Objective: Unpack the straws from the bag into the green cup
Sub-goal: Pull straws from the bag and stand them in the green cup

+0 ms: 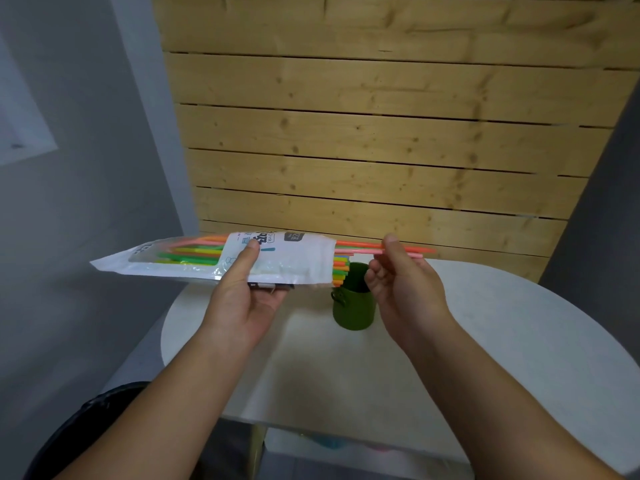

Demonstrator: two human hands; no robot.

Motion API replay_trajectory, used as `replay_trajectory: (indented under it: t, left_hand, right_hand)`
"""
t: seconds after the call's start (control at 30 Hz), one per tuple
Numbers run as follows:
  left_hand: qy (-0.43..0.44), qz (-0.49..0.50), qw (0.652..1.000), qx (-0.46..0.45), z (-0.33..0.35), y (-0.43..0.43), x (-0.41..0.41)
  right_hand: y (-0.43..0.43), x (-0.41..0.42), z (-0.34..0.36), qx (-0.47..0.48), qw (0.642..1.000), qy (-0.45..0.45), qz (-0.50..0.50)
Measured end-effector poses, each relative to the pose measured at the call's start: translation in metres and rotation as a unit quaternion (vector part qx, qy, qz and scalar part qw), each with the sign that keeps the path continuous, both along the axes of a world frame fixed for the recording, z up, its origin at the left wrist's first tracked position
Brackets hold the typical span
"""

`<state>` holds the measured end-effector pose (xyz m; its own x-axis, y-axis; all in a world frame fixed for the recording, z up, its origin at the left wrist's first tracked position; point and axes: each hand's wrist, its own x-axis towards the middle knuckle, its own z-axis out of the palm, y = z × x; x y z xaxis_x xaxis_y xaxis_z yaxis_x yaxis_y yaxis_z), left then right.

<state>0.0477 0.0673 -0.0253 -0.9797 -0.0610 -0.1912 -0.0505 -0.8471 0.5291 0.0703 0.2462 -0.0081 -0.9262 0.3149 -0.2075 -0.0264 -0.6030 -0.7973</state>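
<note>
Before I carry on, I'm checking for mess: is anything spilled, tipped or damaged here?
Nothing stands out. The green cup stands upright on the white table, the left hand holds the bag level, and the right hand pinches straws at its open end.

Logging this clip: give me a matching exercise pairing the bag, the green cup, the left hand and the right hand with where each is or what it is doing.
Things:
1. bag
2. green cup
3. left hand
4. right hand

States:
A. pinches pink and orange straws that stick out of the open end
B. stands upright on the white table
C. held level above the table, open end to the right
D. grips the package from below, thumb on top

Pairs: 1-C, 2-B, 3-D, 4-A
</note>
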Motion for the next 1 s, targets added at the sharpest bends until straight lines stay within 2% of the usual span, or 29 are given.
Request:
replay_trajectory:
  t: [0.17, 0.47, 0.9, 1.0]
  left_hand:
    - [0.0, -0.014, 1.0, -0.023, -0.003, 0.006, 0.001]
    - [-0.007, 0.014, 1.0, 0.002, -0.003, -0.006, -0.005]
    - [-0.003, -0.011, 1.0, -0.005, -0.007, 0.013, -0.003]
    - [-0.005, -0.009, 1.0, -0.001, -0.007, 0.015, -0.006]
  right_hand:
    - [-0.005, -0.001, -0.004, 0.029, 0.998, -0.006, 0.06]
    - [0.027, -0.004, 0.001, 0.057, 0.997, -0.031, 0.029]
    - [0.015, -0.01, -0.001, -0.013, 0.998, -0.009, 0.06]
    - [0.016, -0.012, 0.0, -0.084, 0.995, -0.01, 0.061]
